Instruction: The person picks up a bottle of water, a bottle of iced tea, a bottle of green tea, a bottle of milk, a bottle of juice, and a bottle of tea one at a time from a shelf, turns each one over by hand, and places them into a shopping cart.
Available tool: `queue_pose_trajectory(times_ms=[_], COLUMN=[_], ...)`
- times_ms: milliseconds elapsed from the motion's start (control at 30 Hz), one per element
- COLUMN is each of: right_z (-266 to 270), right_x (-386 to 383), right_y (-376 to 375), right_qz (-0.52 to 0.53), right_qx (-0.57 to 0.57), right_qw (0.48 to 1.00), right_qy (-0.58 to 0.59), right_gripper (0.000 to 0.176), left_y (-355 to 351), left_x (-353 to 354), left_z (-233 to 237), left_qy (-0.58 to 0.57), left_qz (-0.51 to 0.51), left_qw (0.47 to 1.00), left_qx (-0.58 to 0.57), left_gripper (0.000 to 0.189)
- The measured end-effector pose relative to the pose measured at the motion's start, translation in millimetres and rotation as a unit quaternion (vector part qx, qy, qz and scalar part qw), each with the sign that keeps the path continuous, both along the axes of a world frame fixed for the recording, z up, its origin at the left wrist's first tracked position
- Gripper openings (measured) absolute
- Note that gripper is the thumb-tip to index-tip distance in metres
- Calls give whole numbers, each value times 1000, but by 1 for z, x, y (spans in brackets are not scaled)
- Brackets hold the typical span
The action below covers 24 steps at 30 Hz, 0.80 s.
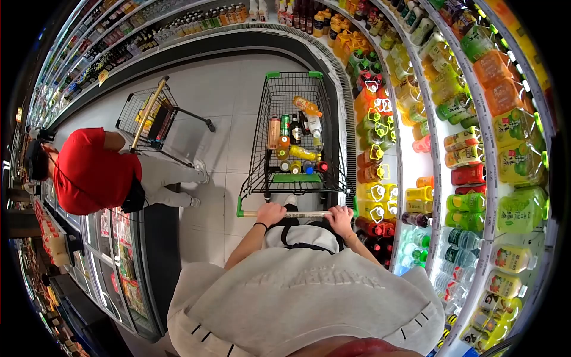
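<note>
Both of my hands are closed around the handle (300,215) of a black wire shopping cart (257,160) with green corner pieces. My left hand (271,213) grips toward the left end, with a dark band on the wrist. Toward the right end, close to the shelves, is my right hand (341,220). Several drinks lie or stand in the basket: an orange bottle (307,106), a yellow bottle (303,153), a green can (285,125), a dark bottle (295,132), a clear bottle (314,125) and a tall pinkish can (273,132).
Lit shelves of bottled drinks (467,205) curve along my right. More drink shelves (178,30) run across the back. At left, a person in a red shirt (95,172) stands by another cart (148,116), near a glass-topped freezer (113,268). Tiled floor (232,131) lies between the carts.
</note>
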State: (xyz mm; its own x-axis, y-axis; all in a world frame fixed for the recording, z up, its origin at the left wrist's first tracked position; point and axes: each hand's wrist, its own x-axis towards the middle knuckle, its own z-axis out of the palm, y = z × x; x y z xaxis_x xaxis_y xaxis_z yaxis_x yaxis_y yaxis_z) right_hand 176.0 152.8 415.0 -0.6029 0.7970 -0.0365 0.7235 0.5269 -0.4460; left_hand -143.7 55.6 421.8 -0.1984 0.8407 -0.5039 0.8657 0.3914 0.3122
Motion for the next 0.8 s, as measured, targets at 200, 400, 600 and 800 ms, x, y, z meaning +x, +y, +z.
queue_pose_trajectory(times_ms=[200,400,600,800], right_z=[11,36,60,74], right_x=[-12,-17,16,55], right_y=[16,-12,-86,-131], right_qz=[-54,-259,-411,-628], right_qx=[-31,-81,-122,13], right_qw=[997,940,857,754], right_qy=[45,208,287,191], right_gripper=[29,22,12,24], left_y=[27,115,175,182], left_x=[-6,65,167,308], left_z=[-10,56,70,42], left_qy=[-15,27,-42,-296], left_qz=[-109,-377,-517,-491], left_qw=[993,926,854,813], left_qx=[35,4,-32,-102], left_gripper=[41,26,37,51])
